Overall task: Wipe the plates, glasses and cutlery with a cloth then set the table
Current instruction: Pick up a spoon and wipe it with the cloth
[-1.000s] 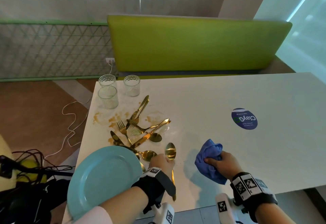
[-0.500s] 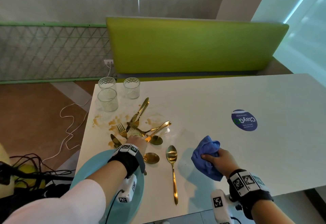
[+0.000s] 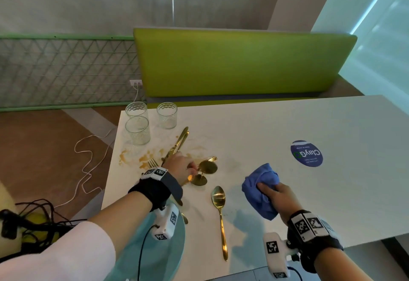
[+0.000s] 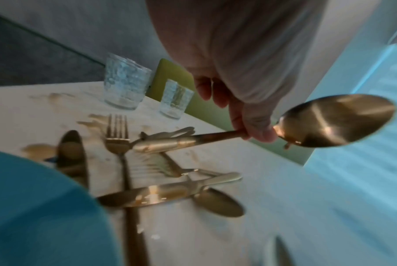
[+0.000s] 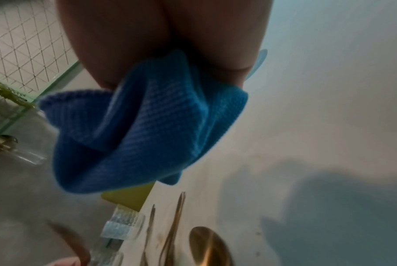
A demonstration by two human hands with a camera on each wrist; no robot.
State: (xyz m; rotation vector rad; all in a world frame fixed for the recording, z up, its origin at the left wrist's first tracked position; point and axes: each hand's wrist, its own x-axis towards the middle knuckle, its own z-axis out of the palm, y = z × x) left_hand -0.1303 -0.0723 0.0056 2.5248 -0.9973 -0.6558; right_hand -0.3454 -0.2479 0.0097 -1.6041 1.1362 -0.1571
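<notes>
My left hand pinches a gold spoon at its neck, over the pile of gold cutlery. In the left wrist view the spoon hangs above the table, held between thumb and fingers. My right hand grips a bunched blue cloth just above the table; the cloth fills the right wrist view. Another gold spoon lies alone near the front edge. A teal plate sits under my left forearm. Three glasses stand at the far left corner.
Brown stains mark the white table around the cutlery. A round blue sticker is on the right half. A green bench runs behind the table. Cables trail over the floor at the left.
My left hand left one spoon near the front edge, reached into the cutlery pile and now holds another spoon lifted off the table. The right hand with the cloth has barely moved.
</notes>
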